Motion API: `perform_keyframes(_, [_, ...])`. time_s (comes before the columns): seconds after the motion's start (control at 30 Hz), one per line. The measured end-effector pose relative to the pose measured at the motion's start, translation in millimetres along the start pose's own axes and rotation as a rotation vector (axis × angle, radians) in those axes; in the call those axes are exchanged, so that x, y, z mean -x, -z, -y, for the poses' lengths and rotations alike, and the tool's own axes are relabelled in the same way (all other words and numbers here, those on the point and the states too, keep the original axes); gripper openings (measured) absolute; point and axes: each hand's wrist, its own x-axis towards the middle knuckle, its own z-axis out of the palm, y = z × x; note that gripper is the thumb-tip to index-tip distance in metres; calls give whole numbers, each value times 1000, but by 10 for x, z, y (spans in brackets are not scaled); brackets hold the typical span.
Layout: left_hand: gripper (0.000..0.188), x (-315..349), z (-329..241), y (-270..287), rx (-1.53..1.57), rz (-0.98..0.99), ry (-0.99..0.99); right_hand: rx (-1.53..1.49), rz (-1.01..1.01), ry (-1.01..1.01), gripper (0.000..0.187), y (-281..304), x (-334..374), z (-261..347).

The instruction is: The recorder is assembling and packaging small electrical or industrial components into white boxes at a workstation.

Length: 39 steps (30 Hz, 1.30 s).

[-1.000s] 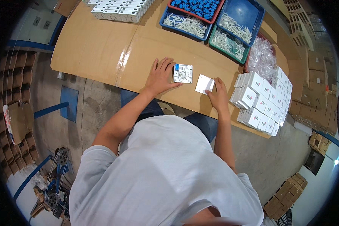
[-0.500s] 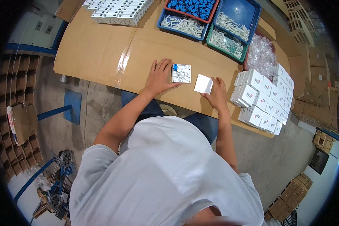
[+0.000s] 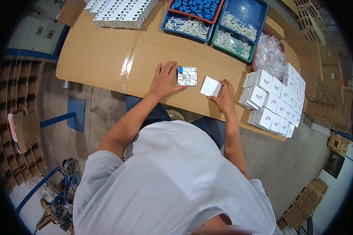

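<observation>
On the cardboard-covered tabletop in front of me lies a shallow square white box, its open top showing small whitish parts and a blue piece at its upper left corner. My left hand rests along the box's left side with fingers stretched and apart; whether the fingertips touch it I cannot tell. To the right of the box, a plain white square lid is held by its right edge between the thumb and fingers of my right hand. A small gap separates the lid from the box.
Stacked white boxes stand at the table's right edge. Behind are a red tray of blue parts, a blue tray and a green tray of white pieces, and clear plastic bags. More white boxes sit far left.
</observation>
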Motion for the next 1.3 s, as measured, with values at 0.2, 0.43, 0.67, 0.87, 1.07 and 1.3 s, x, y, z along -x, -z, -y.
perform_keyframes(0.2, [95, 18, 10, 1, 8, -16, -2, -60, -30, -9, 91, 31, 38, 76])
perform_keyframes(0.43, [95, 9, -12, 26, 13, -6, -4, -454, 1, -180, 81, -17, -4, 79])
perform_keyframes(0.67, [93, 15, 13, 34, 25, -21, -8, -1087, -59, -393, 75, 144, -63, 314])
perform_keyframes(0.87, [94, -41, -10, 25, 53, -19, -20, -1480, -183, -331, 53, 690, -55, 792])
perform_keyframes(1.07, [94, -30, -59, 9, 44, -16, -11, -1826, -119, -323, 23, 1068, -8, 1068])
perform_keyframes(1.3, [92, -26, -112, 40, 32, 14, -8, -1383, -391, -354, 13, 598, -316, 770])
